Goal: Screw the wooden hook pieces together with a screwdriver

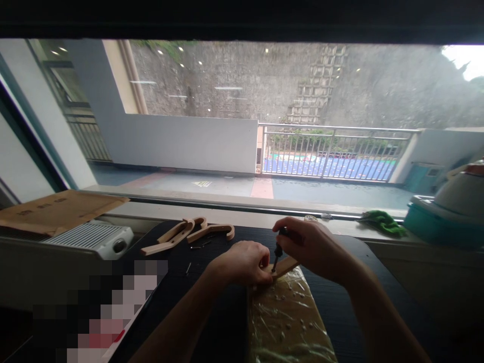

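Observation:
My right hand [308, 247] is closed round a small dark-handled screwdriver [279, 252], held upright with its tip down on a curved wooden piece [286, 265]. My left hand [244, 263] is closed, pinching that wooden piece at its near end, right beside the screwdriver tip. The piece rests on the far end of a yellowish block wrapped in clear film [287, 317] on the dark table [212, 317].
Three more curved wooden pieces [189, 233] and a few loose screws [196, 248] lie further back on the table. A white grilled appliance [93, 238] and cardboard [56, 209] are at left. A green cloth [381, 222] and teal container [438, 222] sit at right on the sill.

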`<state>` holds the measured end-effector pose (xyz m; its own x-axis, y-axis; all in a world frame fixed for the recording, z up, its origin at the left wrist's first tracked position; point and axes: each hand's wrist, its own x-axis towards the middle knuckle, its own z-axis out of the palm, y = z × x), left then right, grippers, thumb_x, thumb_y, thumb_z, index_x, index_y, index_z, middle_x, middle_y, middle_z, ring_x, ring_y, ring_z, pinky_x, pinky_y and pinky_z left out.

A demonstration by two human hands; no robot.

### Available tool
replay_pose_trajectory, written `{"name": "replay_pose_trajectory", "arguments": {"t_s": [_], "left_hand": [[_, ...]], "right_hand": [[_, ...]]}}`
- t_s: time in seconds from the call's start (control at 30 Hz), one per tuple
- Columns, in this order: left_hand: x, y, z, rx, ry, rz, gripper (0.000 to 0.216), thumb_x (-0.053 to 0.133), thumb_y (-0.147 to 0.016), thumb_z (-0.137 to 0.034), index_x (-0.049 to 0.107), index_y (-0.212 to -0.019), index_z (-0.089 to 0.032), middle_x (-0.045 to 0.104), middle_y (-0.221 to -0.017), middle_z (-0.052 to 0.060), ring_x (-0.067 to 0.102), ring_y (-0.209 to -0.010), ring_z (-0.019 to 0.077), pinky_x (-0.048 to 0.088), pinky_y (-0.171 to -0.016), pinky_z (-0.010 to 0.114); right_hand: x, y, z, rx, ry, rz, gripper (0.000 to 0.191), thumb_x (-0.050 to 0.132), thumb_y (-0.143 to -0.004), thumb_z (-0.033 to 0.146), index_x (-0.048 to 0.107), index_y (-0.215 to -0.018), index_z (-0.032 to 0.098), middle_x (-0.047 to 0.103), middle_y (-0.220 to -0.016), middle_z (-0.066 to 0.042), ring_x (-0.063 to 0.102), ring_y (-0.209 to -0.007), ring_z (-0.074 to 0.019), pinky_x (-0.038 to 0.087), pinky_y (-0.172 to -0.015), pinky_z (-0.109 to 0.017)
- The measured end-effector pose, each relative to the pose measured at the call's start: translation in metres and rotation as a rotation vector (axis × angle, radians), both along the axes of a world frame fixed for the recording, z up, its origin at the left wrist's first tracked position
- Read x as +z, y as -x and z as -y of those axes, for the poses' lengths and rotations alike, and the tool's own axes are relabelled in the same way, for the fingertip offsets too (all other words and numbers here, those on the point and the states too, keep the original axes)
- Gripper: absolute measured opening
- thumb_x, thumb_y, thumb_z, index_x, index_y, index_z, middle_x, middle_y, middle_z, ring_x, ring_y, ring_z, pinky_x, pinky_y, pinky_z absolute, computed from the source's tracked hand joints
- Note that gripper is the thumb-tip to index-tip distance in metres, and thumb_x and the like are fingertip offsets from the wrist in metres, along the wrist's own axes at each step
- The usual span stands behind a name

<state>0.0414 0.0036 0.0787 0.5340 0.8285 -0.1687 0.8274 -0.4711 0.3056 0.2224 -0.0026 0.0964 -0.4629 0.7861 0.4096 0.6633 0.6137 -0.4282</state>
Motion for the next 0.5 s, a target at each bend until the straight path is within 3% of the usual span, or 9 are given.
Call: {"name": "replay_pose_trajectory", "arguments": {"t_s": [0.17,0.5], "left_hand": [[0.000,-0.001,0.000,0.011,-0.003,-0.001,0.013,0.063,-0.069,-0.032,0.062,-0.074,-0.020,0.063,-0.074,0.000,0.057,-0.067,0.0155,0.036,-0.055,0.023],[-0.001,0.001,0.000,0.003,-0.003,0.012,0.015,0.064,-0.069,-0.033,0.065,-0.078,-0.021,0.065,-0.078,0.000,0.058,-0.071,0.0164,0.037,-0.056,0.022]], "right_hand": [[0.003,-0.004,0.001,0.075,0.069,-0.031,0.013,0.052,-0.087,0.029,0.063,-0.093,0.025,0.061,-0.066,0.005,0.050,-0.056,-0.0083,0.034,-0.052,-0.021],[-0.002,-0.004,-0.008,-0.044,0.015,-0.034,0.020,0.051,-0.089,0.038,0.062,-0.086,0.021,0.062,-0.062,0.004,0.049,-0.052,-0.0093,0.031,-0.049,-0.022]]}}
